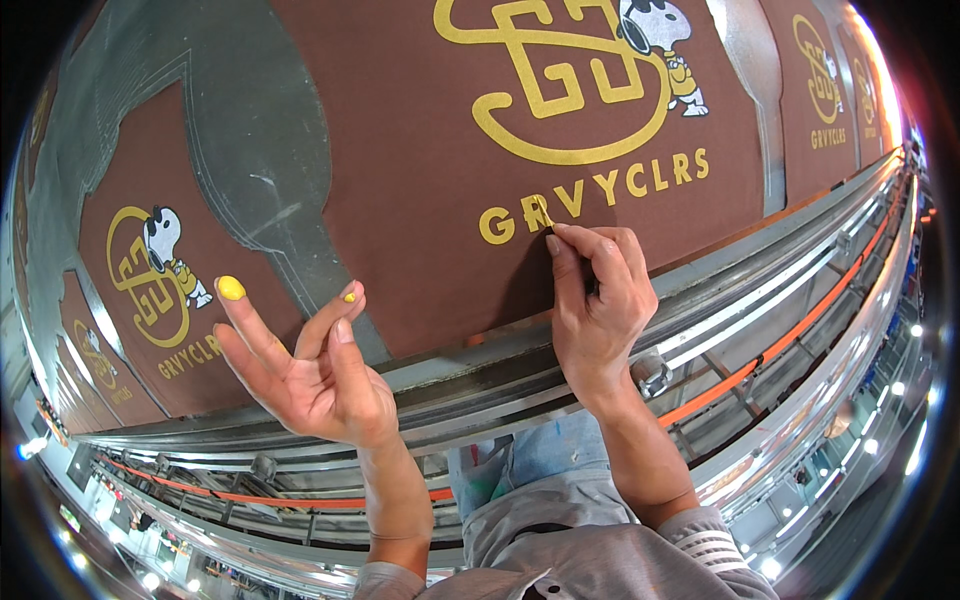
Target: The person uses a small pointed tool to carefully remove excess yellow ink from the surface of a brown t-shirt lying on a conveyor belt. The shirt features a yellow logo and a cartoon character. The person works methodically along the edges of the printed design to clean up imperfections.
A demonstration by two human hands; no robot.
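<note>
In front of me lies a brown fabric panel (430, 230) printed with a yellow looped emblem, a white cartoon dog and a row of yellow letters. My right hand (605, 290) pinches a small thin tool (547, 222), its tip at one of the first letters; the fingers hide most of it, so its kind is unclear. My left hand (320, 385) is palm up with fingers spread, holding nothing. A large blob of yellow paint (231, 288) sits on one of its fingertips, and a smaller yellow smear shows on another.
More brown panels (150, 250) with the same print lie to the left and right on a long grey table (250, 110). Metal rails (440, 420) and an orange strip (720, 395) run along its near edge, between the table and my body.
</note>
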